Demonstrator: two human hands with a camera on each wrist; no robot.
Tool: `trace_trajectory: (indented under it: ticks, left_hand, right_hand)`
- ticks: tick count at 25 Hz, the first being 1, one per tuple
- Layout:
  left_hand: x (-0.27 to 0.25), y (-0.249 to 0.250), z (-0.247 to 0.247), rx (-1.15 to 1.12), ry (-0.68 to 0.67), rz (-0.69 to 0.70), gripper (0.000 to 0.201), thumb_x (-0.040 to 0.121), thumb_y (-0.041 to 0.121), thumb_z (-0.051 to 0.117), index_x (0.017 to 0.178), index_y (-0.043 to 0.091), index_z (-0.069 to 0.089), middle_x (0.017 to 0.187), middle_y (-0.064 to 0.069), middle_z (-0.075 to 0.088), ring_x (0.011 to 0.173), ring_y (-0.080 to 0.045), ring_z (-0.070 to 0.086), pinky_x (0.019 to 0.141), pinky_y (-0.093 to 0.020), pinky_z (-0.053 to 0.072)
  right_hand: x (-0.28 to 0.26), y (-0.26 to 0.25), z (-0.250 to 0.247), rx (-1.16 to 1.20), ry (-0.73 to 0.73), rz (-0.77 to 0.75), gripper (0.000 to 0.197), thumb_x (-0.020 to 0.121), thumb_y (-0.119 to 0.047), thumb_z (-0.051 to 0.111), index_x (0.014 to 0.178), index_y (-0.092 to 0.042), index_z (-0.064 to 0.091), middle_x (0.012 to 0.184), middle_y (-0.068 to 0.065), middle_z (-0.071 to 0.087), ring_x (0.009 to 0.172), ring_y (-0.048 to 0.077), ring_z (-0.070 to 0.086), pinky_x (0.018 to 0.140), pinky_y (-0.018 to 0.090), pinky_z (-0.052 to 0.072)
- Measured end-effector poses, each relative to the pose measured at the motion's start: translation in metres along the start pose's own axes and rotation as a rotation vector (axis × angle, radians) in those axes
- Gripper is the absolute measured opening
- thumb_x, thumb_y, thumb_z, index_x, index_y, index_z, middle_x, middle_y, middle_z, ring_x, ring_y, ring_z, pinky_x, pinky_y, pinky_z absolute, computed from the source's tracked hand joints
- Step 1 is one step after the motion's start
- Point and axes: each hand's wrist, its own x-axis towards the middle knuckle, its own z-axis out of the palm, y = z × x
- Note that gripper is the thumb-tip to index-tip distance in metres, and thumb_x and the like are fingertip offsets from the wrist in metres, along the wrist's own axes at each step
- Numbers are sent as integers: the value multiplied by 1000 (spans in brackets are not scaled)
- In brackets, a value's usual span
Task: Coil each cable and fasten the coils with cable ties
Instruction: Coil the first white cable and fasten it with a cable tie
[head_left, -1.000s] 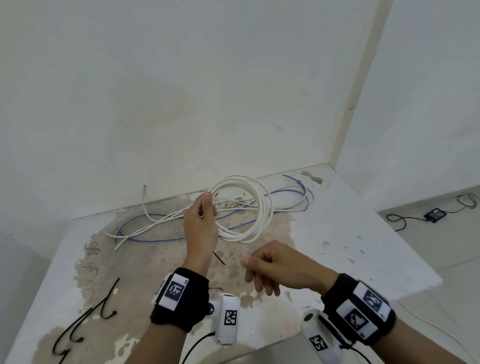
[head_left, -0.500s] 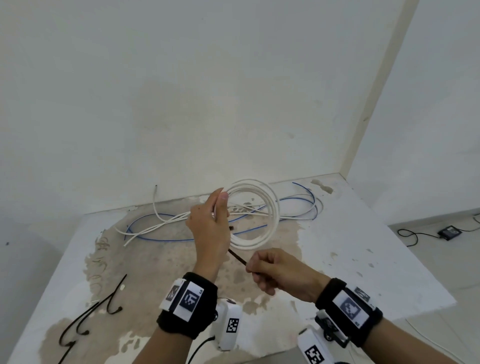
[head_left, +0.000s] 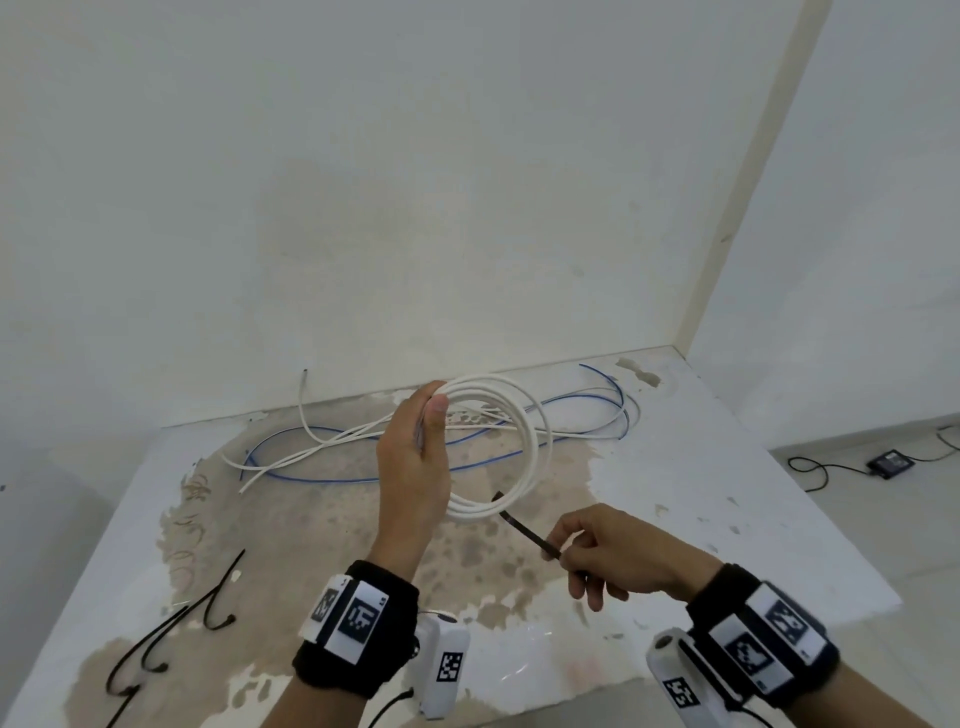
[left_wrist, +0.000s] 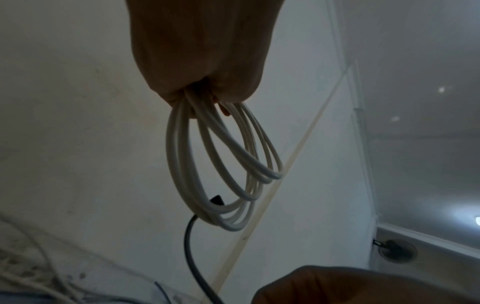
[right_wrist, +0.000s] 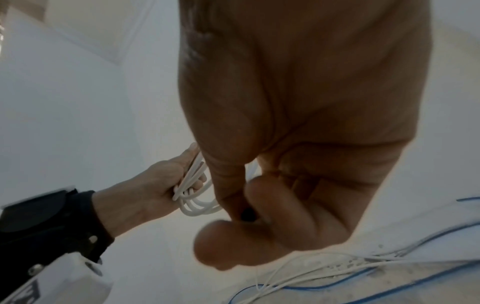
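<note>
White walls meet at a corner behind the stained surface (head_left: 675, 467). Left hand (head_left: 413, 467) raised above it, fingers curled round one side of the white cable coil (head_left: 519, 441). Right hand (head_left: 613, 556) pinches a black cable tie (head_left: 524, 530); its tip passes through the coil's lower loops. Loose white and blue cables (head_left: 332, 452) lie behind. Spare black ties (head_left: 171, 623) lie near left.

Left hand (left_wrist: 202, 51) grips white cable coil (left_wrist: 221, 164), black tie (left_wrist: 193, 246) seemingly threaded through.
</note>
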Motion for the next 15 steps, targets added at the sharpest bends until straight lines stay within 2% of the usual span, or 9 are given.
trace_trajectory:
  ticks: [2, 4, 6, 7, 8, 9, 10, 12, 15]
  left_hand:
    - [0, 2, 0, 42, 5, 55, 21, 102, 30, 46, 112, 26, 63, 107, 19, 66, 103, 6, 60, 90, -12, 44]
    - [-1, 0, -1, 20, 9, 59, 25, 102, 31, 45, 113, 21, 65, 105, 16, 67, 104, 2, 61, 90, -16, 46]
    - [-4, -2, -1, -54, -17, -1, 34, 101, 34, 43, 118, 15, 66, 83, 4, 64, 88, -18, 64, 80, -33, 52]
    - [-5, -2, -1, -85, -42, -20, 37, 101, 36, 43, 119, 14, 66, 77, -6, 55, 81, -31, 59, 71, -41, 49]
    - [-7, -1, -1, -85, -55, -1, 37, 102, 38, 42, 119, 15, 66, 78, -10, 51, 79, -37, 55, 66, -42, 47]
    - [-9, -1, -3, -49, -57, 51, 36, 103, 38, 43, 118, 16, 66, 76, -7, 53, 78, -31, 57, 70, -41, 48]
    - [-10, -1, -6, 6, -57, 123, 33, 103, 36, 44, 116, 16, 67, 80, 2, 61, 82, -21, 63, 76, -37, 50]
    - [-13, -1, -12, 96, -76, 255, 29, 101, 31, 45, 116, 16, 66, 95, 10, 65, 91, -10, 63, 80, -25, 48]
    - [-24, 1, -16, 115, -169, 321, 29, 101, 27, 45, 116, 15, 67, 93, 5, 64, 87, -12, 61, 76, -22, 45]
  right_hand:
    - [2, 3, 4, -40, 15, 40, 14, 95, -14, 50, 99, -13, 63, 66, 2, 69, 48, 12, 58, 45, 20, 36]
    - [7, 6, 5, -112, 68, 72, 10, 96, -20, 53, 95, -14, 61, 62, -1, 68, 42, 10, 53, 44, 18, 36]
    - [14, 10, 5, -130, 135, 87, 9, 97, -19, 52, 96, -13, 59, 62, -1, 69, 40, 8, 52, 45, 18, 38]
    - [16, 13, 5, -116, 164, 89, 10, 97, -18, 51, 99, -13, 59, 63, 0, 69, 40, 8, 53, 45, 18, 39]
    - [19, 15, 4, -102, 181, 87, 12, 98, -17, 50, 102, -12, 60, 62, -1, 69, 40, 7, 54, 45, 18, 39]
    - [20, 17, 4, -96, 185, 84, 14, 98, -16, 50, 105, -12, 61, 61, -1, 68, 40, 7, 54, 44, 18, 38]
    - [21, 19, 4, -102, 186, 85, 15, 98, -17, 50, 105, -11, 62, 60, -2, 68, 39, 8, 53, 43, 17, 38]
    - [24, 24, 1, -123, 234, 102, 16, 99, -19, 53, 102, -9, 65, 59, -1, 67, 37, 8, 51, 43, 14, 38]
    - [29, 29, -3, -58, 391, 91, 16, 98, -15, 52, 94, -9, 66, 60, 4, 67, 38, 13, 51, 43, 17, 40]
